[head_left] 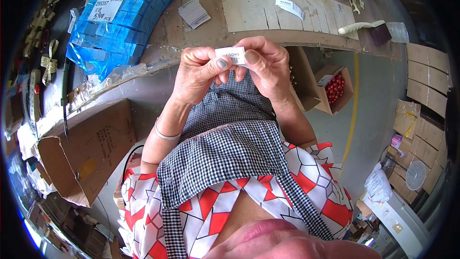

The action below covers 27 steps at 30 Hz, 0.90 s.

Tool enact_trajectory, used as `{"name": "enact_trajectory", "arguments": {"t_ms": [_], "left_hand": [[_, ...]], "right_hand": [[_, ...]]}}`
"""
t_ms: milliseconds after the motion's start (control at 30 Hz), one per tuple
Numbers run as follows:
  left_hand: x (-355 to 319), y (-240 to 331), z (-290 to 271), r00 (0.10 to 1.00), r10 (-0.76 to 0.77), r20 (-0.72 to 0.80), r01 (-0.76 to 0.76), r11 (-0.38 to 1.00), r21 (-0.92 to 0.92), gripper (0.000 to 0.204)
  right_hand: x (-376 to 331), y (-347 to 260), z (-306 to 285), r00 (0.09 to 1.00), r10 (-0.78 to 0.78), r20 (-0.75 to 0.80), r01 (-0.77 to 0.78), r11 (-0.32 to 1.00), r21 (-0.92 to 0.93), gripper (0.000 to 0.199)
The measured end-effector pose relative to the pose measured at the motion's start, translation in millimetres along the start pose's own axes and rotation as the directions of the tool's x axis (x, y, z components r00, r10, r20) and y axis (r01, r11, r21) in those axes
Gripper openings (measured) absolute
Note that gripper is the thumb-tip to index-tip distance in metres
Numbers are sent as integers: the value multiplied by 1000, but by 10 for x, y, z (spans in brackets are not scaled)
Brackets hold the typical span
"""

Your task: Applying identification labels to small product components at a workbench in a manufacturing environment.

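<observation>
above the checked apron (225, 148), left hand (199, 74) and right hand (268, 67) each pinch the small white tag (231, 55) in a tight grip.

Bench edge (306, 38) as landmark. Hands (230, 69) just below it, over open air and apron (225, 134) — free room there. Beyond edge: bare board (258, 9) straight ahead, passable. Left of board — blue packs (122, 14) piled high, card stack (194, 13) beside. Right end: brush (362, 27). Under bench, right: open boxes (330, 88); left: big carton (88, 148).
</observation>
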State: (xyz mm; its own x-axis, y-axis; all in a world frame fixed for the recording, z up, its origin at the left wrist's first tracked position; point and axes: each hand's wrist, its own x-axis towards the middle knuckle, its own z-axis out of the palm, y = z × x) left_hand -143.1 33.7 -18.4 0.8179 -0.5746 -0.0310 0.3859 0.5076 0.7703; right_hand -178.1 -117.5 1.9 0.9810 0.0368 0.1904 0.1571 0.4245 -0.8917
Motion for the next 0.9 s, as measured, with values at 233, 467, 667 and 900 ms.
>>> {"name": "enact_trajectory", "arguments": {"t_ms": [233, 467, 667, 900], "left_hand": [[4, -55, -90, 997, 36, 62, -40, 998, 53, 22], [-6, -1, -6, 999, 48, -6, -48, 996, 78, 19], [-2, 76, 100, 997, 59, -45, -48, 977, 209, 11], [81, 32, 88, 826, 555, 97, -475, 594, 649, 16]], "right_hand": [[6, -26, 25, 1000, 18, -16, -18, 1000, -5, 14], [-36, 4, -12, 999, 39, -26, -40, 998, -55, 10], [-26, -13, -62, 983, -173, 63, 181, 857, -482, 8], [-1, -25, -170, 931, -323, 170, 353, 673, -650, 8]]}}
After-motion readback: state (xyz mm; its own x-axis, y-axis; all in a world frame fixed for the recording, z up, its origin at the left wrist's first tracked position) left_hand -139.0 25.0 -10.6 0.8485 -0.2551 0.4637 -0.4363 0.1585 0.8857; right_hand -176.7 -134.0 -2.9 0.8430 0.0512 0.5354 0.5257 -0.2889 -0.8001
